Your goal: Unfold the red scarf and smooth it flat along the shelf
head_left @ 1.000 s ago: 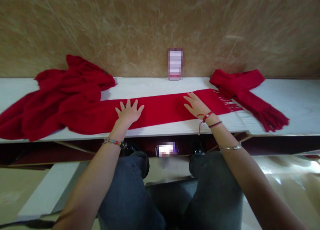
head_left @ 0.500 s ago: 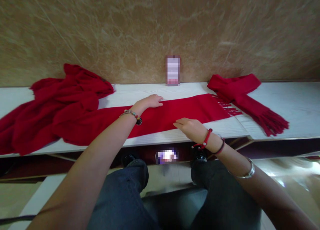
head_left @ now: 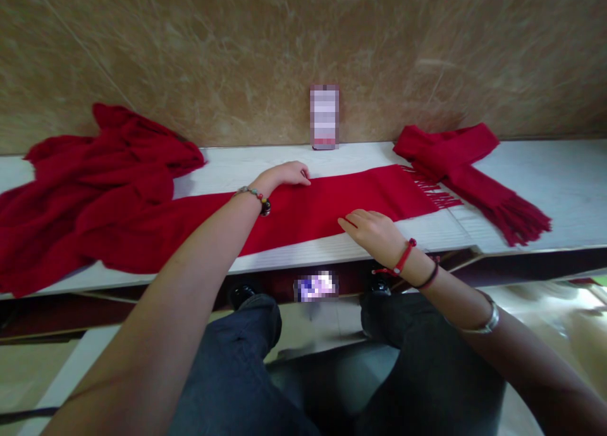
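Note:
A long red scarf (head_left: pixel 313 205) lies flat across the white tabletop, its fringed end towards the right. On its far edge, near the middle, my left hand (head_left: pixel 290 173) is closed, fingers bent down onto the cloth. My right hand (head_left: pixel 374 232) pinches the near edge a little further right. The fingertips of both hands are partly hidden. Leftwards the fabric runs into a loose, crumpled red heap (head_left: pixel 128 176). Close to the fringe lies a second red scarf (head_left: pixel 455 164), folded over itself, with its tassels pointing to the front right.
A blurred-out upright phone-like object (head_left: pixel 325 116) leans against the brown marbled wall (head_left: pixel 265 56) behind the white table (head_left: pixel 535 176). Below the table's front edge, a blurred bright patch (head_left: pixel 317 286) shows between my shoes. My legs are under the table.
My right hand has shifted slightly right along the near edge of the scarf. My left hand stays at the far edge with its fingers more curled. The view has tilted slightly.

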`<state>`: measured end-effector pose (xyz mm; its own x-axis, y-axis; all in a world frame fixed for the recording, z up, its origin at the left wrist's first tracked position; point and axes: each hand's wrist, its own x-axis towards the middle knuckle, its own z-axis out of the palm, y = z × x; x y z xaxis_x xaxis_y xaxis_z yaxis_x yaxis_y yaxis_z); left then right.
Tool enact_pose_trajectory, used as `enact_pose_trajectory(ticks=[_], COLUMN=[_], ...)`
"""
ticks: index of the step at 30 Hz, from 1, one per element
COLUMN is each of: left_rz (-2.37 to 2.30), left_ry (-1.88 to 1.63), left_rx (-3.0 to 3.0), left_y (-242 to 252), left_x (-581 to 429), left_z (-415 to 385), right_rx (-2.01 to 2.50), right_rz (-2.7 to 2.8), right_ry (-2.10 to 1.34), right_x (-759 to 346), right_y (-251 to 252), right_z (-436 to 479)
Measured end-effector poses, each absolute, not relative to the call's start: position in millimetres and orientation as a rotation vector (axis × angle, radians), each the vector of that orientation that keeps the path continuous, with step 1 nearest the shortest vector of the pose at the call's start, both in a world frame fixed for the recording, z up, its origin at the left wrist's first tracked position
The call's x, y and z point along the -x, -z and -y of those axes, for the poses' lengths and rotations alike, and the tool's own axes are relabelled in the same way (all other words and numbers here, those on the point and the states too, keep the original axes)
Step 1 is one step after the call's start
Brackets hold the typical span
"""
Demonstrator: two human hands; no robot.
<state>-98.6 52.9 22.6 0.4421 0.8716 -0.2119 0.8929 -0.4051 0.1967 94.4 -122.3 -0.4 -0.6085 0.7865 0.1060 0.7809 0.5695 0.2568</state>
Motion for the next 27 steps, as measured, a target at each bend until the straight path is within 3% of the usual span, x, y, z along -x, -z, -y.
enact_pose_trajectory(ticks=[27], left_rz=[-1.514], left_ry=[-0.147], left_rx=[-2.239], left_y=[-14], left_x=[98], left_z=[-60], right_rx=[-1.34], right_rz=[-2.927], right_ry=[-0.593], right_x=[-95], right_y=[13], right_z=[115])
